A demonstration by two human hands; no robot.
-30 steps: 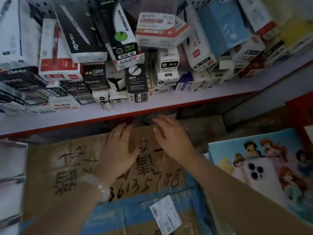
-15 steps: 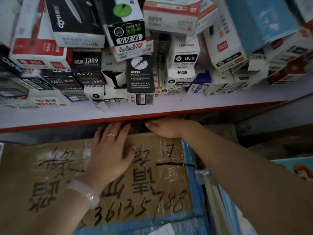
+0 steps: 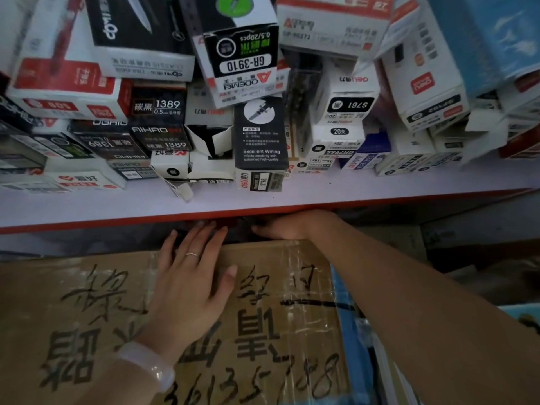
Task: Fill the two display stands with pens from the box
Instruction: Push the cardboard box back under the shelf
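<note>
A large taped cardboard box (image 3: pixel 87 302) with black handwriting fills the lower part of the view, under a shelf. My left hand (image 3: pixel 191 283) lies flat on its top, fingers spread, fingertips at the far edge. My right hand (image 3: pixel 285 228) reaches past the box's far edge into the dark gap beneath the shelf; its fingertips are hidden, so what they touch cannot be seen. No display stands or loose pens are visible.
A white shelf (image 3: pixel 263 197) with a red front edge hangs just above both hands. Several stacked pen and refill boxes (image 3: pixel 260 133) crowd it. Blue tape or wrapping (image 3: pixel 353 346) runs along the box's right side.
My view has moved closer and lower toward the shelf. Both hands slid forward over the box; the right hand went under the shelf edge.
</note>
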